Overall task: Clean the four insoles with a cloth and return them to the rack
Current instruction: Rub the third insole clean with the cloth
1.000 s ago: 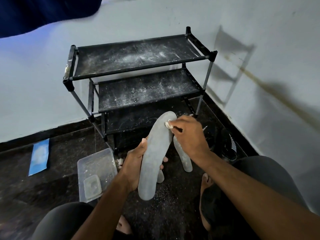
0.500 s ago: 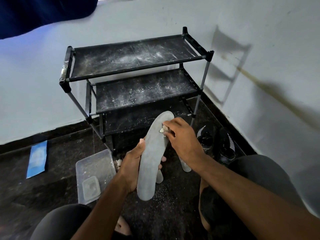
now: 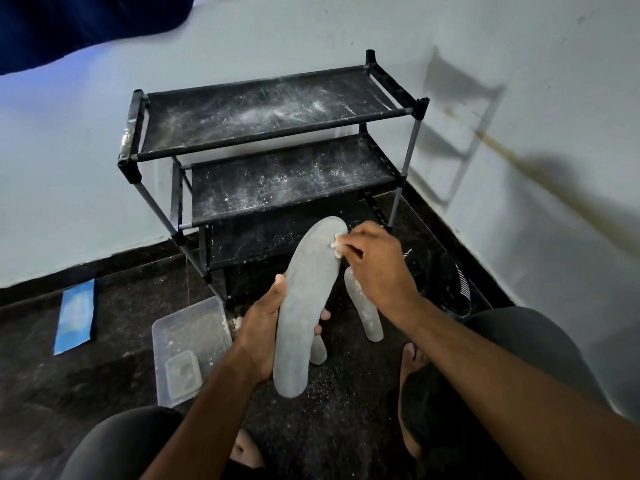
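Observation:
My left hand [image 3: 265, 332] grips a dusty grey insole [image 3: 304, 299] around its lower half and holds it upright in front of me. My right hand [image 3: 375, 268] pinches a small whitish cloth [image 3: 336, 244] against the insole's upper right edge. A second grey insole [image 3: 365, 313] lies on the dark floor just below my right wrist. Part of a third insole [image 3: 319, 351] shows behind the held one. The black three-shelf rack [image 3: 277, 133] stands beyond, its shelves dusted white and bare.
A clear plastic tub [image 3: 190, 341] with a small lid inside sits on the floor at my left. A blue packet [image 3: 75, 315] lies further left. Black shoes [image 3: 453, 285] stand by the right wall. My knees and bare feet frame the floor.
The cloth slid down the insole's edge half a second ago, then back up near the toe. My left hand keeps the same grip.

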The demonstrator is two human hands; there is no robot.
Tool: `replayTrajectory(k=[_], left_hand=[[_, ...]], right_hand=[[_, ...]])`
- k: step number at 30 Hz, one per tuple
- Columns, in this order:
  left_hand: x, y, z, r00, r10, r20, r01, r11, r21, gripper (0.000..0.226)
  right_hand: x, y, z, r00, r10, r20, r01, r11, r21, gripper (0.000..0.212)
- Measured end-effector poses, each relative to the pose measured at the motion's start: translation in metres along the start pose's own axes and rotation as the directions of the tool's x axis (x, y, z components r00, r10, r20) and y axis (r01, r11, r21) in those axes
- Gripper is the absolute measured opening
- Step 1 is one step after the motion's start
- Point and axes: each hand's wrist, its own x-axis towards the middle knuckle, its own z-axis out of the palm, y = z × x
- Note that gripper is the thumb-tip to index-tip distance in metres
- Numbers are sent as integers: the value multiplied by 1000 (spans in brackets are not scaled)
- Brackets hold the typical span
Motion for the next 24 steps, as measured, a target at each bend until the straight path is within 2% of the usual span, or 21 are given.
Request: replayTrajectory(k=[2,4,6,7,9,12,13,14,15,17,19,20,21,23,24], left_hand=[[0,0,0,1000,-14,9,14,1000,9,70],[0,0,1,1000,-10,11,10,1000,-11,68],[1,-1,3,1000,11,-10,-11,1000,-25,65],[1,-1,4,1000,21,-20,-21,1000,-23,64],[1,-1,5,999,31,-20,-31,999,-9,64],[0,-1,3,1000,21,-14,-20,998,53,67],[0,-2,2,1000,13,-10,-12,997,71,68],[-1,-2,1,1000,6,0,-6,997,78,68],[-1,-3,1,1000,2,8,-2,997,76,68],[0,-3,2,1000,14,-3,-14,998,58,65],[0,-2,5,998,29,-52,-26,999,43,61],[0,-2,5,997,29,-71,-26,999,42,61],[0,-1,5,997,27,-79,-23,999,47,62],[-2,-1,5,997,22,-77,-15,996,88,63],[-3,-1,6,997,12,-72,-4,994,112,62]], right_hand=[[-1,1,1,999,8,39,-7,1000,-31,14],[-12,0,11,982,-83,172,100,990,-97,15],[-24,-6,17,930,-169,327,205,975,-80,13],[-27,-8,18,909,-196,368,213,977,-8,11],[-23,-8,15,926,-194,323,193,981,37,9],[-3,0,0,997,-61,57,64,996,-60,12],[1,2,-5,1000,-26,-11,26,997,-66,12],[2,3,-6,1000,-12,-20,10,997,-79,12],[-1,1,-5,999,-14,33,16,996,-83,13],[-14,-4,7,967,-75,242,115,981,-156,17],[-25,-11,14,914,-131,383,180,979,-96,18],[-25,-13,14,918,-166,361,194,980,-43,16],[-23,-13,13,945,-169,280,173,985,10,14],[-11,-8,5,998,-62,4,61,993,100,8],[-3,-3,-1,994,17,-112,-5,994,107,6]])
